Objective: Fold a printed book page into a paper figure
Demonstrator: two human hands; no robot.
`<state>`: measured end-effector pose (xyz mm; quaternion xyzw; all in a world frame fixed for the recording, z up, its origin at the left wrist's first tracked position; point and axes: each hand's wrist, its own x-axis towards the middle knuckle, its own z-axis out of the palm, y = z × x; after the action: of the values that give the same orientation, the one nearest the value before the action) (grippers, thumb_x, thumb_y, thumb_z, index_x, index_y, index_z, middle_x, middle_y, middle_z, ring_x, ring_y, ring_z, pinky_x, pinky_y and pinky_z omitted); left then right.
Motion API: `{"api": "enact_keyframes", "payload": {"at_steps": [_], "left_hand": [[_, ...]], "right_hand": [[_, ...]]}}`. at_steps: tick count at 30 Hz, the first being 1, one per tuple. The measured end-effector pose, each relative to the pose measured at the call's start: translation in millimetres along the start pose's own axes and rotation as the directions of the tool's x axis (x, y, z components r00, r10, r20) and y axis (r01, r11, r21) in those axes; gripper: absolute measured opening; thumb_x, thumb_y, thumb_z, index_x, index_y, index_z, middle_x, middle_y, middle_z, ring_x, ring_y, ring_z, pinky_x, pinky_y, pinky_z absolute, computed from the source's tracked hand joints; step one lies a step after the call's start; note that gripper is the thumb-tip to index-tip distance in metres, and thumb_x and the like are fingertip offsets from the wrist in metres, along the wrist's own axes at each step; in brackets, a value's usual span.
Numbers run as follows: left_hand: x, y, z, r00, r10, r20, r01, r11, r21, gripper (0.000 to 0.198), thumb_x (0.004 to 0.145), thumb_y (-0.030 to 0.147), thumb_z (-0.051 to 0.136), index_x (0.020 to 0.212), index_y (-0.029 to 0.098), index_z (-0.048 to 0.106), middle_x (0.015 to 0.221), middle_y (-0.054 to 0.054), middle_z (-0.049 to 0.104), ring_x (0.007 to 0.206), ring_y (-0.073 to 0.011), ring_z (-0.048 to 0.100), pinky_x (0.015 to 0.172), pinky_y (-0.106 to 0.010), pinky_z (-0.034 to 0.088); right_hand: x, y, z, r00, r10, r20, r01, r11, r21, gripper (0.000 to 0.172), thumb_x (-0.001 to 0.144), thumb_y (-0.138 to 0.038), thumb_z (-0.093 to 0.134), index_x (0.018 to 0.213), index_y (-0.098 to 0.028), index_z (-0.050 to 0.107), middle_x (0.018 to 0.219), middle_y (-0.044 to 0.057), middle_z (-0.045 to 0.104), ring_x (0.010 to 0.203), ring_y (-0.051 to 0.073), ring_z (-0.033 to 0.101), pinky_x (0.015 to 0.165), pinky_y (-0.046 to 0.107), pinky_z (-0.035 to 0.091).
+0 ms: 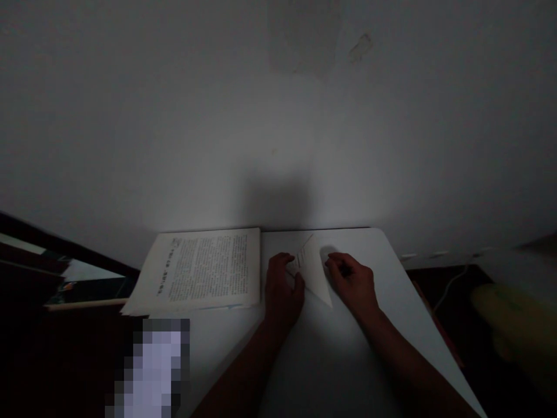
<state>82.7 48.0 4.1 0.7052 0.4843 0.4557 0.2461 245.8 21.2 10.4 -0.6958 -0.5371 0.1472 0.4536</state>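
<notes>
A small folded sheet of paper (pixel 317 273) with pointed corners and faint printed lines is on the white table. My left hand (pixel 285 290) is at its left side, the thumb and fingers closed on that edge. Just beside the right edge of the paper is my right hand (pixel 353 284), its fingers curled and the thumb and index fingertips together. I see nothing between those fingertips, and a narrow gap seems to part them from the paper.
A stack of printed pages (pixel 213 270) lies at the table's left. A blurred-out pale object (pixel 150 371) is at the near left edge. The white table (pixel 361 244) stands against a grey wall (pixel 195 116). A yellowish shape (pixel 509 313) and a thin cable (pixel 450 284) are at the right.
</notes>
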Motion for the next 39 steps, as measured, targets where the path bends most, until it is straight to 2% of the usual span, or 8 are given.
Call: {"api": "enact_keyframes", "payload": {"at_steps": [5,12,20,23,26,30,34,39], "left_hand": [[-0.5,0.8,3.4,0.999,-0.009,0.041,0.007,0.999,0.045,0.037,0.068,0.008,0.053,0.104,0.018,0.049,0.108,-0.009,0.053,0.103,-0.0230,0.052,0.090,-0.040,0.042],[1.0,1.7,2.6,0.998,-0.017,0.068,0.017,1.000,0.000,0.039,0.067,0.006,0.051,0.104,0.019,0.048,0.106,-0.008,0.053,0.100,-0.0219,0.053,0.088,-0.039,0.043],[0.6,3.6,-1.7,0.995,0.036,0.094,-0.027,0.996,-0.089,0.032,0.074,0.012,0.054,0.105,0.018,0.048,0.105,-0.008,0.053,0.100,-0.0202,0.052,0.089,-0.037,0.043],[1.0,3.5,-4.8,0.997,0.035,0.072,-0.025,0.991,-0.134,0.027,0.080,0.020,0.054,0.106,0.018,0.050,0.108,-0.009,0.054,0.104,-0.0208,0.051,0.092,-0.038,0.041],[1.0,3.2,-7.8,0.996,0.033,0.078,-0.016,0.980,-0.199,0.029,0.083,0.025,0.052,0.112,0.019,0.051,0.112,-0.009,0.055,0.106,-0.0206,0.052,0.092,-0.037,0.042],[0.7,2.2,-9.9,0.991,0.090,0.094,-0.063,0.963,-0.261,0.033,0.085,0.027,0.050,0.118,0.021,0.052,0.120,-0.010,0.053,0.112,-0.0206,0.049,0.096,-0.039,0.040],[1.4,2.0,-10.4,0.989,0.099,0.111,-0.060,0.950,-0.307,0.029,0.086,0.027,0.051,0.114,0.022,0.055,0.120,-0.009,0.053,0.112,-0.0197,0.049,0.097,-0.038,0.040],[2.3,3.6,-12.4,0.986,0.061,0.153,-0.005,0.939,-0.345,0.027,0.085,0.031,0.051,0.109,0.021,0.059,0.115,-0.009,0.057,0.107,-0.0197,0.053,0.091,-0.035,0.042]], "right_hand": [[0.1,0.9,2.4,0.999,0.031,0.022,-0.032,0.998,0.049,0.026,0.078,-0.038,0.057,0.092,-0.018,0.065,0.067,0.001,0.066,0.057,0.014,0.061,0.058,0.025,0.049],[-0.4,-1.7,8.6,0.988,0.055,0.148,-0.094,0.956,0.277,0.032,0.071,-0.038,0.065,0.095,-0.017,0.063,0.069,0.003,0.065,0.060,0.015,0.060,0.059,0.027,0.049],[-2.8,-5.2,6.0,0.974,0.056,0.220,-0.140,0.912,0.386,0.026,0.072,-0.032,0.067,0.094,-0.019,0.065,0.058,-0.004,0.052,0.053,0.010,0.048,0.054,0.024,0.041],[-0.6,-2.2,2.9,0.971,0.164,0.172,-0.232,0.808,0.541,0.022,0.070,-0.031,0.070,0.088,-0.020,0.065,0.056,-0.004,0.054,0.050,0.009,0.047,0.051,0.024,0.040],[1.1,-2.2,1.2,0.943,0.254,0.213,-0.328,0.630,0.704,0.021,0.067,-0.031,0.072,0.084,-0.021,0.065,0.056,-0.004,0.058,0.051,0.010,0.051,0.051,0.023,0.041],[-0.6,-9.5,0.1,0.904,0.287,0.317,-0.425,0.527,0.736,0.027,0.065,-0.036,0.073,0.086,-0.022,0.063,0.068,0.001,0.067,0.061,0.018,0.061,0.055,0.028,0.046],[-5.2,-15.0,-3.0,0.919,0.170,0.355,-0.383,0.586,0.714,0.047,0.073,-0.045,0.061,0.115,-0.023,0.055,0.098,0.008,0.069,0.085,0.026,0.065,0.068,0.038,0.051],[-9.6,-16.1,-9.7,0.938,-0.036,0.343,-0.220,0.704,0.675,0.061,0.082,-0.060,0.038,0.133,-0.026,0.042,0.134,0.006,0.048,0.114,0.028,0.052,0.085,0.042,0.048]]}}
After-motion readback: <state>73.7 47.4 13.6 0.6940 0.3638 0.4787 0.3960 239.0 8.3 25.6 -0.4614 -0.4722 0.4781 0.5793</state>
